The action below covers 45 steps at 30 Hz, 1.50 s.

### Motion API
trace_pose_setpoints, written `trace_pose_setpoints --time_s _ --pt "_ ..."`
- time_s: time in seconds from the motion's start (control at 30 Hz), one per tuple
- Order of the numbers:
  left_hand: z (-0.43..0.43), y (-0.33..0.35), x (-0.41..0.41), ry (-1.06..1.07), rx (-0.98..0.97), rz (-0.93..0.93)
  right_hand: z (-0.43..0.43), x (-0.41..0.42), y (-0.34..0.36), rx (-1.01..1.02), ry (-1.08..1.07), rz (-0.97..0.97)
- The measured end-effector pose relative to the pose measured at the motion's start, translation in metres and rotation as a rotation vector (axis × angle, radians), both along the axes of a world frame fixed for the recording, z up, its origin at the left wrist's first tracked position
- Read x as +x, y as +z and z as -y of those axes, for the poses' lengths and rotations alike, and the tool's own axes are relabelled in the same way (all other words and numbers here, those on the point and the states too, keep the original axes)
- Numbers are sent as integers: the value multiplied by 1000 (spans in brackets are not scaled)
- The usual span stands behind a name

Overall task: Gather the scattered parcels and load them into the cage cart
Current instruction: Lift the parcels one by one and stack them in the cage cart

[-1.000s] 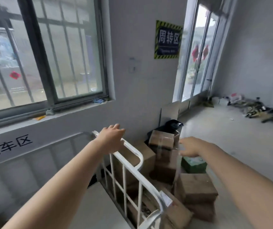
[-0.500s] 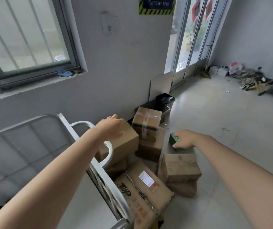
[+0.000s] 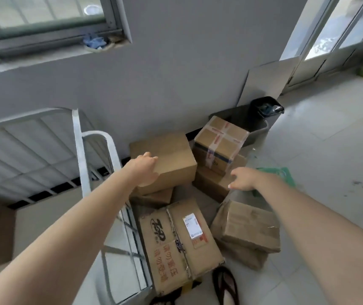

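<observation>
- Moved off the rail of the cage cart (image 3: 112, 148) since a second ago, the left hand (image 3: 144, 170) is now laid over the near left corner of a plain cardboard box (image 3: 171, 157); whether its fingers clasp the edge cannot be told.
- The right hand (image 3: 243, 179) has been drawn leftwards off the green parcel (image 3: 285, 173); its fingers are loosely spread, nothing is held, and it is poised above a low brown box (image 3: 211, 183).
- A tape-crossed box (image 3: 220, 139) is stacked on that low box.
- A large printed box (image 3: 180, 245) with a white label is seen just beside the cart, next to a crumpled box (image 3: 246, 230).
- All these parcels are found on the floor (image 3: 330, 150), outside the cart.
- A black bin (image 3: 266, 106) is placed behind them.
</observation>
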<state>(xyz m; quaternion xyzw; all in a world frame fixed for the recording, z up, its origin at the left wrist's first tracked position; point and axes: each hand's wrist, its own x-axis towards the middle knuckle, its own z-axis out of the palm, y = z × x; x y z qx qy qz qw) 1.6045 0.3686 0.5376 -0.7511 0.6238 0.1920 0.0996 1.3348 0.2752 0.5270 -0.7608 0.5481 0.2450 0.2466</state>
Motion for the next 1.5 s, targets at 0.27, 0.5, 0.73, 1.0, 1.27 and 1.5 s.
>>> trace_pose_setpoints --time_s 0.27,0.5,0.73,1.0,1.27,1.5 --pt "-47 -128 -61 515 240 -103 30 -10 -133 255 161 -11" --pt "-96 -282 -86 932 320 -331 8 -12 -282 425 48 29" --pt "-147 -478 -95 1249 361 -389 -11 -14 -472 488 -374 67" --pt "-157 -614 -69 1590 133 -679 -22 2 -620 410 -784 262" --pt "-162 -573 -71 1865 103 -860 -19 -13 -573 549 -937 382" --pt "-159 -452 -81 1781 152 -667 -10 -19 -440 494 -840 391"
